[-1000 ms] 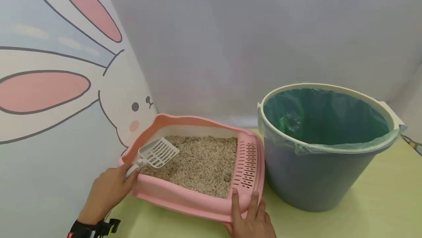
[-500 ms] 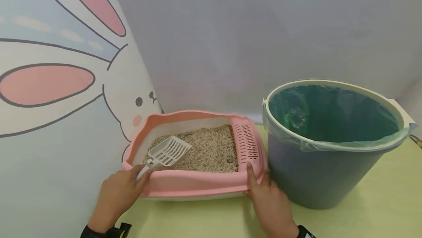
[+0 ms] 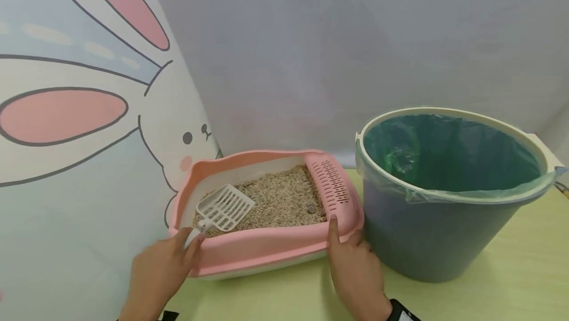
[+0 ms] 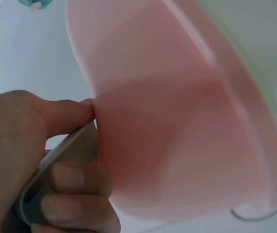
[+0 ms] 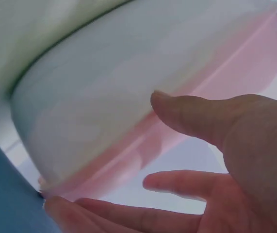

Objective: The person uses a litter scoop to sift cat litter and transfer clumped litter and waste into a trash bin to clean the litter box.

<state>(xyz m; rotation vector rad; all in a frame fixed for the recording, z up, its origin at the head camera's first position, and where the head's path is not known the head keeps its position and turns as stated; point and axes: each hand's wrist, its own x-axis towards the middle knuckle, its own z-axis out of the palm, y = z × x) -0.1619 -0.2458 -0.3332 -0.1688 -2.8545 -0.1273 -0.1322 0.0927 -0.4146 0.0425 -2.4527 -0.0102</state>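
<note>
My left hand (image 3: pixel 160 266) grips the handle of a white slotted litter scoop (image 3: pixel 225 207) at the front left rim of a pink and white litter box (image 3: pixel 266 244). The scoop's head hangs face up over the sandy litter (image 3: pixel 284 195). In the left wrist view the fingers curl round the handle (image 4: pixel 77 145), and the thumb meets the pink rim. At the box's front right corner, my right hand (image 3: pixel 357 271) touches the rim with its index finger laid forward. Its fingers look nearly straight in the right wrist view, thumb against the box's outer side (image 5: pixel 104 107).
A grey-blue bucket (image 3: pixel 426 242) with a green liner bag (image 3: pixel 462 148) stands close right of the box. A small dark clump (image 3: pixel 310 207) lies in the litter near the slotted pink grate (image 3: pixel 331 182). The rabbit-printed wall (image 3: pixel 173 113) borders the left side of the yellow-green table (image 3: pixel 266 296).
The litter box has turned counter-clockwise, its right end swinging away from me with my right hand at that corner. My left hand keeps the scoop over the litter. The head view has shifted slightly.
</note>
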